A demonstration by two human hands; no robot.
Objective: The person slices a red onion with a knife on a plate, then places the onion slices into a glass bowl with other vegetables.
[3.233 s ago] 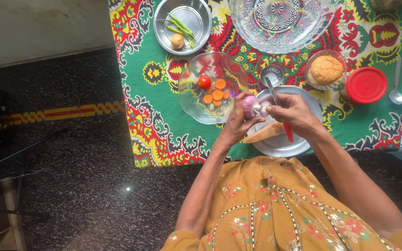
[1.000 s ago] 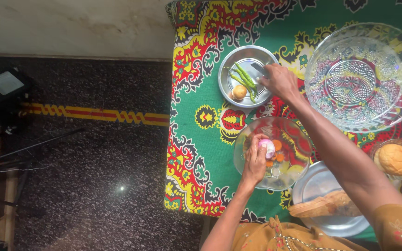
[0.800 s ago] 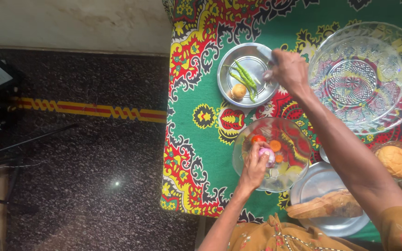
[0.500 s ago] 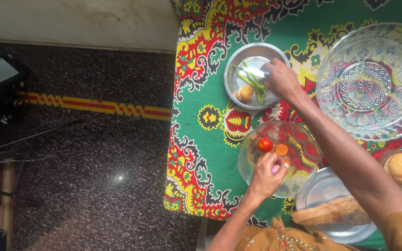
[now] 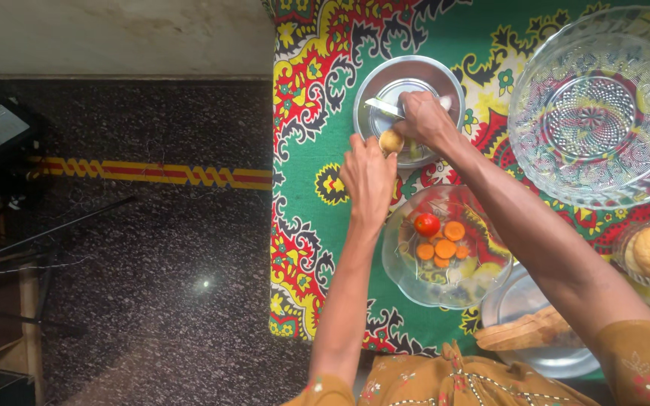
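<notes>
On the patterned tablecloth (image 5: pixel 317 225), the left hand (image 5: pixel 369 174) reaches up to the small steel plate (image 5: pixel 370 83), its fingers loosely curled, their tips touching a small yellowish round vegetable (image 5: pixel 391 140) at the plate's near rim; whether they actually grip it I cannot tell. Just beside it, the right hand (image 5: pixel 424 119) is closed around a knife (image 5: pixel 384 107), the blade pointing left across the plate. Nearer the person sits a glass bowl (image 5: pixel 415 286) holding a tomato (image 5: pixel 426 224) and carrot slices (image 5: pixel 445 248). Farther right stands a large cut-glass bowl (image 5: pixel 603 105).
</notes>
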